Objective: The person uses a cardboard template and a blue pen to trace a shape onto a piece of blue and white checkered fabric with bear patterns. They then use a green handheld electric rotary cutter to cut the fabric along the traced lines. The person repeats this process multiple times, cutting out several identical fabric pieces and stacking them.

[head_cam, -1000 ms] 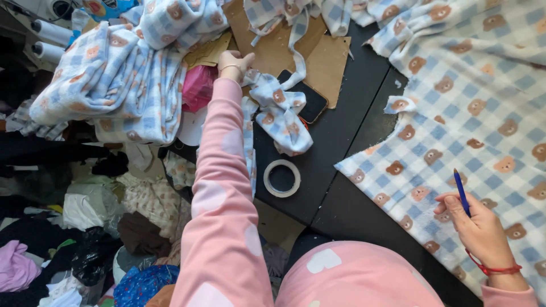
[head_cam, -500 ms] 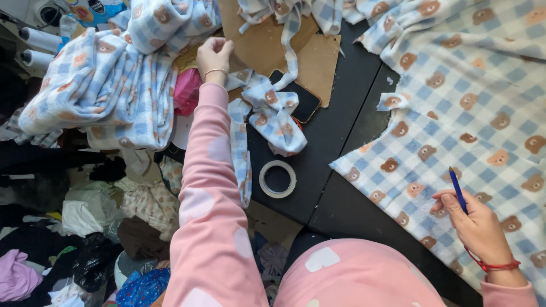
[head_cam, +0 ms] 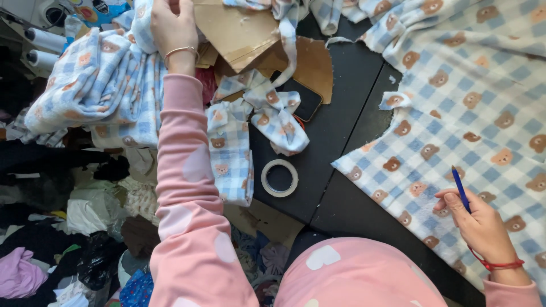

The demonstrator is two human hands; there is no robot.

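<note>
- I read my left hand (head_cam: 170,25) as reaching up to the far edge of the black table (head_cam: 341,125), closed on the folded blue-and-white check fabric with bear prints (head_cam: 96,85) where it meets the cardboard pieces (head_cam: 244,34); the fingertips run out of the top of the view, so I cannot tell exactly what they pinch.
- That folded bundle sits at the table's far left corner, hanging partly over the cluttered heap of clothes (head_cam: 68,227) below. My worry: a pull from this angle could drag the whole bundle off the edge into that heap.
- The loose fabric strips (head_cam: 267,113) lie draped just beside the bundle, over the cardboard and a dark phone (head_cam: 304,99). If they snag on the sleeve, they could drag the phone along or slide off the table edge.
- The tape roll (head_cam: 279,178) lies flat near the table's front edge, close to my left sleeve; a careless elbow sweep could knock it off.
- My right hand (head_cam: 483,227) rests on the large sheet of bear-print fabric (head_cam: 466,102), fingers curled around a blue pen (head_cam: 460,189) with its point up and away from me. With my eyes on the left, the pen could stray and mark the cloth, or the hand could shift the sheet out of line.
</note>
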